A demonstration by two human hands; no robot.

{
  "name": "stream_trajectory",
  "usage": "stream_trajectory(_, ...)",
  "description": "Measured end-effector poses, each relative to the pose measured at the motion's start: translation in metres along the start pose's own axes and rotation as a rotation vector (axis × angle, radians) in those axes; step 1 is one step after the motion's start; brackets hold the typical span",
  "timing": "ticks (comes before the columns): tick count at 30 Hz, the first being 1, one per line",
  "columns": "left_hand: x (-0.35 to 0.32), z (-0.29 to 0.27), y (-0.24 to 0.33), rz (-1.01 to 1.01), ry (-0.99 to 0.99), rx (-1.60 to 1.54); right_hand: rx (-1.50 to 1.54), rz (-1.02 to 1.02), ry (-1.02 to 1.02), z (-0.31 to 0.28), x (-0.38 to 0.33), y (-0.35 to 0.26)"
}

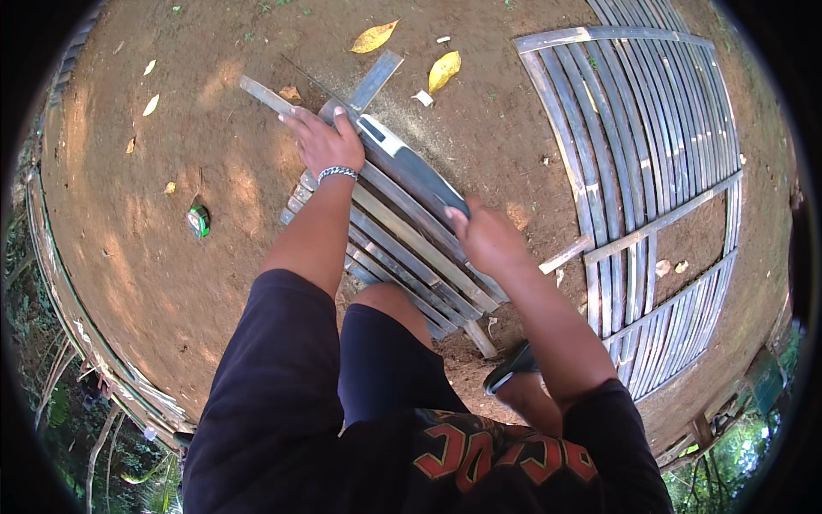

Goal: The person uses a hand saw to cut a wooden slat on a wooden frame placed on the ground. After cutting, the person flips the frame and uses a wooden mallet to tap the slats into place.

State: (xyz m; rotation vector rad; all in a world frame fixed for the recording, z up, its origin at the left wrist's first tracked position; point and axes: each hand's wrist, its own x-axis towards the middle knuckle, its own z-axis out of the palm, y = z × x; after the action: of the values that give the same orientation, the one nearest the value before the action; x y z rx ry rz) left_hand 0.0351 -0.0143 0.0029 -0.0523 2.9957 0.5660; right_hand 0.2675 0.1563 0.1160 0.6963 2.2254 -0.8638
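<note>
My right hand (490, 238) is closed around the handle end of a handsaw (419, 171), whose dark blade with a white patch slants up and left. Its far end shows as a thin line beyond the slats. My left hand (330, 146) lies with fingers stretched and thumb apart, pressing on a bamboo slat (264, 92) beside the blade. Beneath both hands is a small panel of parallel bamboo slats (411, 244), close to my bent knee. A short crosspiece (377, 79) sticks out past the panel's far side, and pale sawdust lies on the soil near the blade.
A large slatted bamboo frame (634, 137) lies on the ground to the right. A green and black tape measure (198, 221) sits on the brown soil at left. Yellow leaves (444, 71) are scattered at the far side. My sandalled foot (514, 368) is near the panel.
</note>
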Motion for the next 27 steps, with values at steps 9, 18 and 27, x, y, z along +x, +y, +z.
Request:
stream_trajectory(9, 0.013, -0.003, -0.004, 0.034, 0.058, 0.02, 0.029, 0.038, 0.007, 0.001, -0.018, 0.014)
stream_trajectory(18, 0.009, -0.005, -0.028, 0.059, 0.132, 0.083, 0.04, 0.03, 0.046, 0.02, -0.073, 0.059)
stream_trajectory(27, 0.011, -0.007, -0.024, 0.027, 0.098, 0.055, 0.033, 0.109, -0.021, 0.026, -0.069, 0.072)
